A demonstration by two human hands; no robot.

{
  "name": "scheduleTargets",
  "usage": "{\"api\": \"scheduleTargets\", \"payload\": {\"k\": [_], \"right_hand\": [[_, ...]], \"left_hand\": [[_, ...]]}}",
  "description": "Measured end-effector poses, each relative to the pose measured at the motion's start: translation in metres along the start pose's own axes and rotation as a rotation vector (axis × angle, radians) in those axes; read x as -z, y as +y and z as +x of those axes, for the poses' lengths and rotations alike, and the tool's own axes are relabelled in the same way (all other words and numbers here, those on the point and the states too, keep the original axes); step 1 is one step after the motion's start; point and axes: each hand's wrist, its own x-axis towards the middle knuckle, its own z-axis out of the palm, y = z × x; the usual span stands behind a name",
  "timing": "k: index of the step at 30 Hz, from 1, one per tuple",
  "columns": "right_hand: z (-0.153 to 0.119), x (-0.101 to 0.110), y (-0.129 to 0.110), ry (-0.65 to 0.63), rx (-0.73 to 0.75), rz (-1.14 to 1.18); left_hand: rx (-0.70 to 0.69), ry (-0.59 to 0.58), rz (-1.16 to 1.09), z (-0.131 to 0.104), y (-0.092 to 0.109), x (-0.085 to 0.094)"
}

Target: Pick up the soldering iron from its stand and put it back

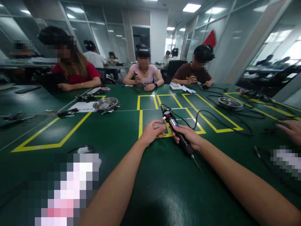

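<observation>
My right hand (188,135) is wrapped around a black electric screwdriver (180,133) with a silver band. Its long thin bit points back toward me and down to the right, while the cord end faces away. A black cord (199,113) runs from that far end across the table to the right. Just left of the screwdriver is my left hand (154,131), its fingers loosely bent and apart, with nothing visible in them. The fingertips come close to the tool; whether they touch it I cannot tell.
The green table (113,125) bears yellow tape outlines. Steel bowls (107,103) (229,102) stand left and right, near cables and small parts. Across the table sit several people; one holds a tool. Another person's hand (291,128) is at the right edge.
</observation>
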Motion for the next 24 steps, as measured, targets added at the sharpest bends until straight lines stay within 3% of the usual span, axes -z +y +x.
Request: {"api": "scheduleTargets", "payload": {"k": [3, 5, 8, 10, 12, 14, 19, 24], "right_hand": [[0.001, 0.061, -0.027, 0.226, -0.05, -0.187], [-0.004, 0.108, -0.053, 0.415, -0.128, -0.454], [-0.015, 0.168, -0.094, 0.72, -0.283, -1.065], [-0.022, 0.191, -0.115, 0.832, -0.393, -1.515], [-0.026, 0.203, -0.126, 0.863, -0.462, -1.86], [-0.027, 0.205, -0.126, 0.837, -0.484, -2.025], [-0.028, 0.197, -0.109, 0.718, -0.525, -2.074], [-0.033, 0.197, -0.109, 0.695, -0.522, -2.104]], "left_hand": [[-0.028, 0.114, 0.012, 0.002, -0.003, 0.005], [-0.068, 0.144, 0.01, 0.006, -0.005, 0.011], [-0.064, 0.057, 0.016, 0.01, -0.009, 0.018], [-0.049, 0.007, 0.023, 0.011, -0.01, 0.019], [-0.047, -0.015, 0.035, 0.01, -0.011, 0.019], [-0.048, -0.021, 0.056, 0.009, -0.011, 0.019], [-0.024, 0.004, 0.042, 0.009, -0.012, 0.019], [-0.004, 0.04, -0.032, 0.009, -0.01, 0.018]]}}
